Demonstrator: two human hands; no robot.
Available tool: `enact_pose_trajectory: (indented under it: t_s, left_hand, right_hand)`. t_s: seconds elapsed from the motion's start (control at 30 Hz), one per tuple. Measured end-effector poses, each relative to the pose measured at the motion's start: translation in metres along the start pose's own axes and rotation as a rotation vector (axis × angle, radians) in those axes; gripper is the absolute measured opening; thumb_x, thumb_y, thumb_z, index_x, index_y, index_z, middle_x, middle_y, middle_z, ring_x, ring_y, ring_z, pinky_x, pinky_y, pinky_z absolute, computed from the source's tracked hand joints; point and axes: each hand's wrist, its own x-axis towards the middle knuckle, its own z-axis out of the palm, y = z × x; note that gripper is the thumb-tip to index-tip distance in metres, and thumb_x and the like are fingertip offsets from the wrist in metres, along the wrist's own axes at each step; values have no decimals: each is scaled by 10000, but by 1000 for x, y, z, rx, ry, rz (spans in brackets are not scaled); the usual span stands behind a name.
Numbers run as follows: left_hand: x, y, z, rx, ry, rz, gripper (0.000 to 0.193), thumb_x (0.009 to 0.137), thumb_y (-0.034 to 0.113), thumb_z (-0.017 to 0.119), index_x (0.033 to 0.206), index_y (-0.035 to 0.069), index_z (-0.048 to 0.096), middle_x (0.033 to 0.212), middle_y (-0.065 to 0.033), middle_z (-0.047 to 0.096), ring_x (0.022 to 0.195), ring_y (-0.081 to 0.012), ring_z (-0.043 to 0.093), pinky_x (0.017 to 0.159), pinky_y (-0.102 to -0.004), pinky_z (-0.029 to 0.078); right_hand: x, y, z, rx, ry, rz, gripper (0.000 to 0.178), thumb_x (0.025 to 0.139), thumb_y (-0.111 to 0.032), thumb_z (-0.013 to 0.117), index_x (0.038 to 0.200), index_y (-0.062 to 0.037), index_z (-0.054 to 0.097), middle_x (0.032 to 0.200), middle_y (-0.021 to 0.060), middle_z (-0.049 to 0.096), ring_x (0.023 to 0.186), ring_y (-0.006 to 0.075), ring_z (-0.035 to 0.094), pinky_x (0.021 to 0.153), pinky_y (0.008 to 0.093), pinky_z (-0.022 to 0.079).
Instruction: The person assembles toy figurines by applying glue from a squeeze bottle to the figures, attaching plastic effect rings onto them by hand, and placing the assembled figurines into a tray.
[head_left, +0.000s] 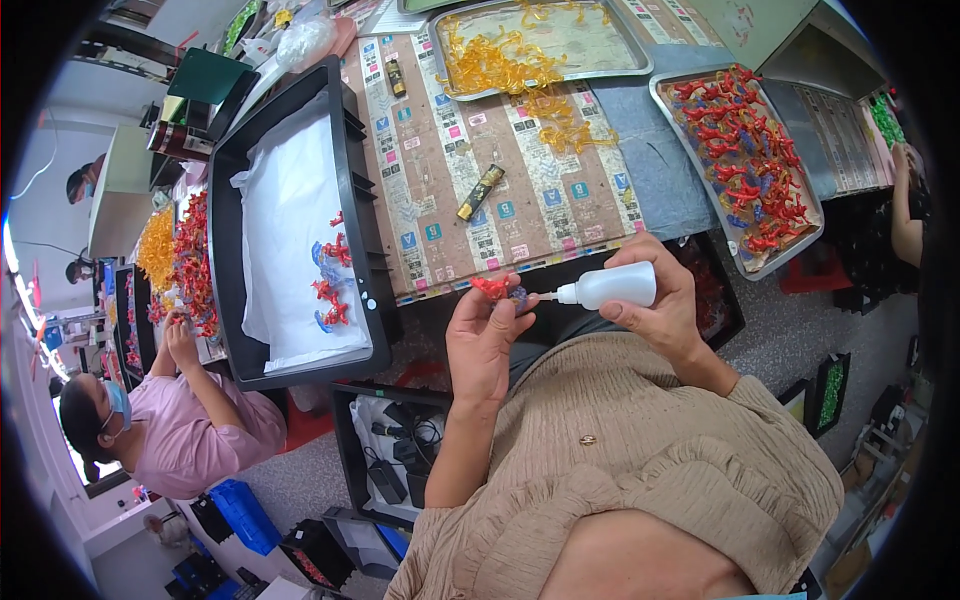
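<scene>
My left hand [478, 350] pinches a small red and blue plastic figurine [490, 288] between thumb and fingers, just in front of the table edge. My right hand [668, 310] is wrapped round a white squeeze bottle [618, 286], tilted on its side. The bottle's thin nozzle points left, and its tip is at the blue part of the figurine; whether it touches, I cannot tell. To the left, several red and blue figurines [330, 300] lie on white paper [285, 200] in a black tray [352, 180].
A metal tray [783, 259] full of red and blue pieces stands at right. Yellow translucent pieces [505, 60] spill from another tray [600, 74]. Two small dark-and-gold cylinders [481, 193] lie on the patterned table cover. A co-worker [190, 430] sits at left, another person [885, 235] at right.
</scene>
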Motion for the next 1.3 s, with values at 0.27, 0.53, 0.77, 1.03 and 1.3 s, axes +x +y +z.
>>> enact_pose_trajectory:
  t_s: [0.27,0.53,0.77,1.03,1.3]
  left_hand:
    - [-2,-3,-1,71,54,101,364,840,2,691,1186,-11,576,1082,-83,614,821,-157,640,726,-276,568]
    - [-4,-5,-2,325,81,271,483,790,8,750,1230,-37,555,1054,-57,614,871,-119,629,760,-249,552]
    - [-7,1,4,371,73,329,402,752,-68,753,1126,-20,612,1123,-17,497,958,-113,577,799,-225,497]
    - [-7,1,6,356,86,317,394,746,-65,759,1110,-15,615,1108,-12,491,934,-106,576,784,-227,500]
    - [-8,-1,3,344,88,300,399,753,-48,760,1124,-11,616,1129,-23,513,982,-119,574,843,-243,485]
  right_hand:
    - [-1,-1,1,-225,20,-139,387,749,-226,815,1018,-19,630,906,88,601,791,179,567,684,279,445]
    - [0,-1,6,-268,18,-124,390,748,-247,813,1014,-21,639,915,96,622,808,192,585,688,292,458]
    - [0,-2,7,-307,2,-122,416,734,-264,822,1026,-30,641,927,94,634,815,199,593,702,299,466]
    - [1,0,8,-318,2,-121,416,735,-269,819,1026,-29,641,920,94,634,807,205,590,700,304,465]
    - [1,0,8,-308,-5,-97,420,729,-261,823,1025,-26,640,908,96,627,810,209,597,706,306,468]
